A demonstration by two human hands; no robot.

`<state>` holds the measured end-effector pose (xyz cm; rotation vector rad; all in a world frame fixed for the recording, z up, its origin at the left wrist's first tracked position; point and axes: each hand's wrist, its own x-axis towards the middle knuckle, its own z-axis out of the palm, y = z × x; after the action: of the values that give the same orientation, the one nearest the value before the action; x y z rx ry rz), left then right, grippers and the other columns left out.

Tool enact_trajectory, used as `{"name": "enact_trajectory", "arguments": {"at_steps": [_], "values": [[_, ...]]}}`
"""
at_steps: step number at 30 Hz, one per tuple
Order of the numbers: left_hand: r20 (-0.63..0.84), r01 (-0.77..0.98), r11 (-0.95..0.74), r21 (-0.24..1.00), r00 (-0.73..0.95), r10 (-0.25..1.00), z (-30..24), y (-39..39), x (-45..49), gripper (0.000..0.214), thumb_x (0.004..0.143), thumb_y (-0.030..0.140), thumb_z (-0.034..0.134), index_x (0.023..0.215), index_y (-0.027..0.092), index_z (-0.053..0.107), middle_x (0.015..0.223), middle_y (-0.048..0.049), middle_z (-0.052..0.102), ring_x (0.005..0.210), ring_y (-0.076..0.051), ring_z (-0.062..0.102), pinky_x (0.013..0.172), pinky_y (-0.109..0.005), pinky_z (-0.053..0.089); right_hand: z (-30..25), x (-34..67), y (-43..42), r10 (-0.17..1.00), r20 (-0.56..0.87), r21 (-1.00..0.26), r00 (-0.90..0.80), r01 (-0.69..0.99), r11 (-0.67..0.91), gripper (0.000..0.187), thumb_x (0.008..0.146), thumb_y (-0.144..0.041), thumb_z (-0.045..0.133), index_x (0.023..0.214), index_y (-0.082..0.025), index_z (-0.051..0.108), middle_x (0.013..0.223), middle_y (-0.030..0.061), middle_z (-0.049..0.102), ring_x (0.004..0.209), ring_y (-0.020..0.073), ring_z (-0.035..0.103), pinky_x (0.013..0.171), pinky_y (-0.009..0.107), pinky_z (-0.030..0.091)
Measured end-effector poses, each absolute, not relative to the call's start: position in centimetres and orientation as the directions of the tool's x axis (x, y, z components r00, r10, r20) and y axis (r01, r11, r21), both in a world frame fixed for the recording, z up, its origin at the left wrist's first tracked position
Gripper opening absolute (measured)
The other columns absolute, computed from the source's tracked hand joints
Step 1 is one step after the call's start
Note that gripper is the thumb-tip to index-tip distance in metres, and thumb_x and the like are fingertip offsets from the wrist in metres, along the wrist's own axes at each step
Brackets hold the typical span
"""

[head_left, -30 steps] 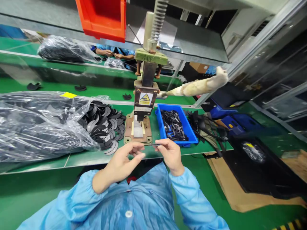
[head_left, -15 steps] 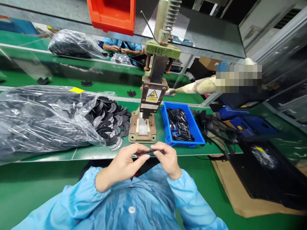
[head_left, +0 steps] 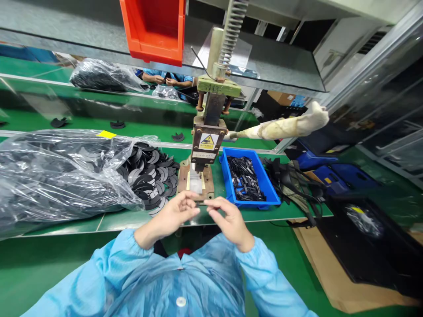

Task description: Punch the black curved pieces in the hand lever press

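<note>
Head view, one entry — my left hand (head_left: 175, 215) and right hand (head_left: 228, 220) meet just before the hand press (head_left: 206, 145), fingers (head_left: 193, 210) nearly closed, pinching a small dark part (head_left: 205, 203) between them, above the worktop (head_left: 132, 215) edge. Press bed looks unloaded, so by my judgement pressing is not yet done. Loose black pieces (head_left: 148, 176) left of the press; blue tray (head_left: 231, 185) right.

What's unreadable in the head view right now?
- Small dark part between the left hand and right hand: fingers cover it, too small to tell its shape.
- Press warning label text: too small.
- Clear bag: cut off by the left edge, glare hides its contents.
- Pieces in the blue tray: too small to make out.
</note>
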<state>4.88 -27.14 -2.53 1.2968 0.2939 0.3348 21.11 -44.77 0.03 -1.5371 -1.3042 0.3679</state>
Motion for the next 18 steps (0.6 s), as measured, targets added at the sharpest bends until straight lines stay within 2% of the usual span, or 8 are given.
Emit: {"name": "enact_trajectory", "arguments": {"at_steps": [2,6,8,10,13,15,18], "values": [[0.017,-0.119,0.17,0.978,0.861,0.508,-3.2,-25.1,6.1,0.05,0.086,0.045,0.089,0.125,0.021,0.069,0.087,0.0017,0.065,0.074,-0.012,0.065,0.071,-0.026,0.056,1.6,22.7,-44.8,0.778,0.444,-0.812,0.444,0.567,0.14,0.027,0.104,-0.034,0.066,0.128,-0.029,0.075,0.106,0.0052,0.073,0.098,0.0183,0.07,0.091,0.037,0.06],[0.135,-0.115,-0.074,0.991,0.729,0.671,-4.2,-21.1,9.3,0.035,0.089,0.049,0.082,0.103,0.019,0.072,0.086,-0.0022,0.072,0.076,-0.017,0.07,0.073,-0.029,0.058,7.6,26.0,-44.3,0.492,0.68,-0.711,0.543,0.653,0.261,0.033,0.101,-0.038,0.07,0.132,-0.028,0.07,0.111,0.0061,0.069,0.101,0.0198,0.068,0.093,0.04,0.06],[0.227,-0.042,-0.273,0.961,0.683,0.695,-4.6,-19.7,10.7,0.028,0.092,0.048,0.078,0.096,0.02,0.073,0.088,-0.0035,0.076,0.078,-0.019,0.072,0.076,-0.031,0.059,11.5,26.8,-43.7,0.344,0.796,-0.6,0.498,0.725,0.338,0.044,0.099,-0.047,0.071,0.139,-0.028,0.065,0.122,0.0083,0.067,0.112,0.0229,0.068,0.102,0.044,0.06],[0.314,0.045,-0.469,0.882,0.687,0.656,-4.9,-18.8,11.7,0.022,0.095,0.044,0.074,0.096,0.022,0.076,0.092,-0.0042,0.08,0.083,-0.021,0.073,0.082,-0.033,0.059,15.1,26.9,-42.9,0.265,0.871,-0.489,0.414,0.78,0.39,0.056,0.098,-0.059,0.068,0.145,-0.03,0.06,0.137,0.0102,0.063,0.129,0.0275,0.064,0.113,0.049,0.056],[0.395,0.103,-0.698,0.709,0.762,0.514,-5.3,-18.1,12.5,0.015,0.098,0.034,0.069,0.099,0.023,0.079,0.101,-0.0058,0.083,0.094,-0.025,0.075,0.09,-0.038,0.058,18.8,26.2,-41.5,0.31,0.905,-0.412,0.293,0.787,0.458,0.062,0.098,-0.07,0.063,0.145,-0.031,0.057,0.137,0.0102,0.062,0.137,0.0299,0.061,0.12,0.052,0.053],[0.428,0.091,-0.793,0.602,0.802,0.417,-5.3,-17.7,12.6,0.016,0.1,0.031,0.066,0.1,0.023,0.08,0.106,-0.0072,0.083,0.102,-0.028,0.075,0.095,-0.041,0.057,19.8,25.7,-40.6,0.357,0.896,-0.426,0.265,0.741,0.518,0.054,0.096,-0.067,0.068,0.134,-0.03,0.062,0.123,0.0073,0.065,0.124,0.026,0.067,0.116,0.051,0.057],[0.448,0.047,-0.841,0.538,0.829,0.333,-5.1,-17.2,12.6,0.02,0.102,0.03,0.062,0.103,0.023,0.081,0.11,-0.0081,0.083,0.109,-0.028,0.074,0.101,-0.043,0.056,19.6,25.0,-39.9,0.353,0.886,-0.457,0.3,0.687,0.565,0.03,0.097,-0.054,0.074,0.101,-0.026,0.064,0.096,0.0008,0.062,0.092,0.0173,0.067,0.098,0.043,0.062]]}}
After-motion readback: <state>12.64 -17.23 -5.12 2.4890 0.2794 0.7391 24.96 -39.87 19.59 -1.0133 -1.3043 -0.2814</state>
